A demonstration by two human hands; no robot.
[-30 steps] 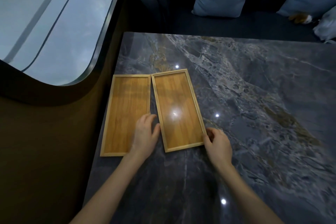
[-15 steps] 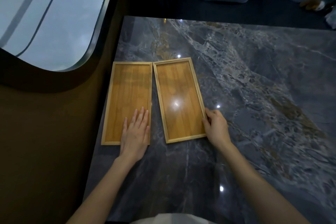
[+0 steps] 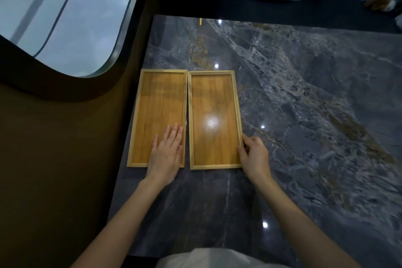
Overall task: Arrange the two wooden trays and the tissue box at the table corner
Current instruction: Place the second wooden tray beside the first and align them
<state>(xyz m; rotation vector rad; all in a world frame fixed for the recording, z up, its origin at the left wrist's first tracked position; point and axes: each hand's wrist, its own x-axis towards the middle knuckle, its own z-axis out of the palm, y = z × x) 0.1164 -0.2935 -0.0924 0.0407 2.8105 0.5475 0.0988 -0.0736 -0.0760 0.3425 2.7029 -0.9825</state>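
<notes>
Head view: right tray (image 3: 214, 119) now squared parallel against left tray (image 3: 159, 115) (was angled before), both at table (image 3: 304, 93) left edge. Left hand (image 3: 166, 154) flat, fingers spread on left tray; right hand (image 3: 254, 154) fingers pinch right tray's rim.

Dim overall. Window (image 3: 65, 13) gives pale daylight, upper left. Ceiling-light glare spots on table (image 3: 304, 115) and right tray (image 3: 212, 123). Wide-angle bending at edges.
</notes>
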